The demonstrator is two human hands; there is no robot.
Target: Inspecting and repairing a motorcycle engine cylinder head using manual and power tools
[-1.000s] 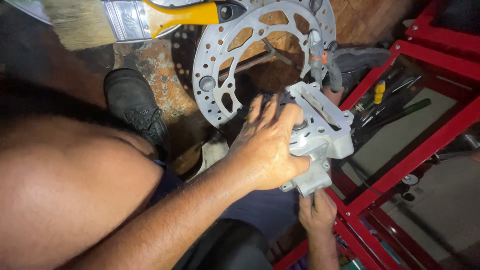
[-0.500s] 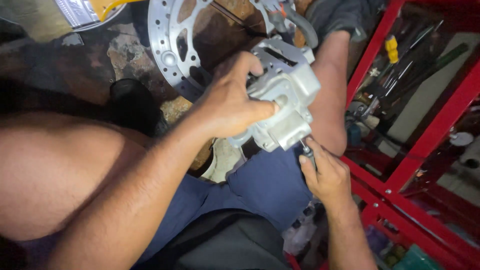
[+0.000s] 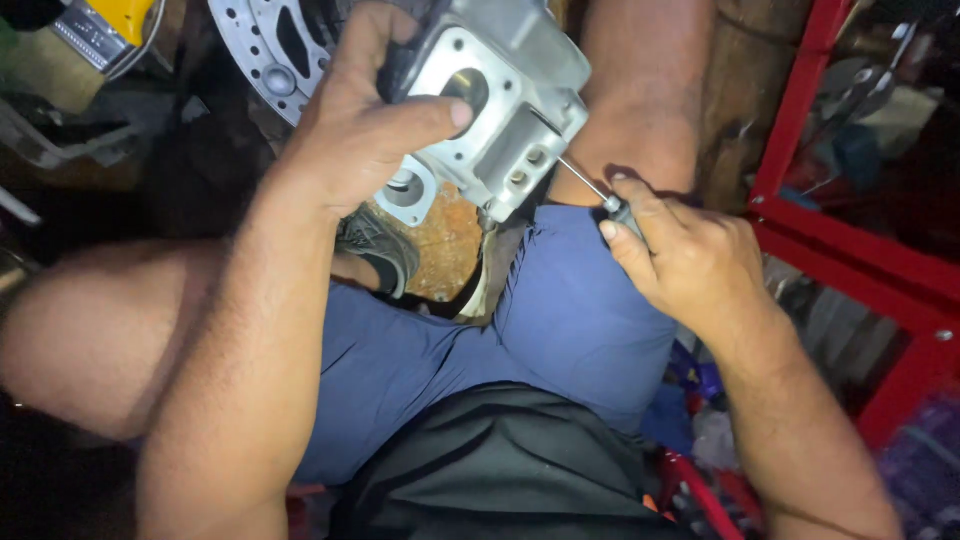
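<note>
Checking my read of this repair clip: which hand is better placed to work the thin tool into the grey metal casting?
Right. The right hand already pinches the thin tool, whose tip meets the grey metal casting's side. The left hand is wrapped around the casting, steadying it.

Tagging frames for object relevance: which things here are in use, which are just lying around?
In use:
left hand gripping the grey cast-metal housing
right hand holding the thin metal-shafted screwdriver against it

Lying about:
perforated silver brake disc
yellow-handled brush
red steel rack
</note>
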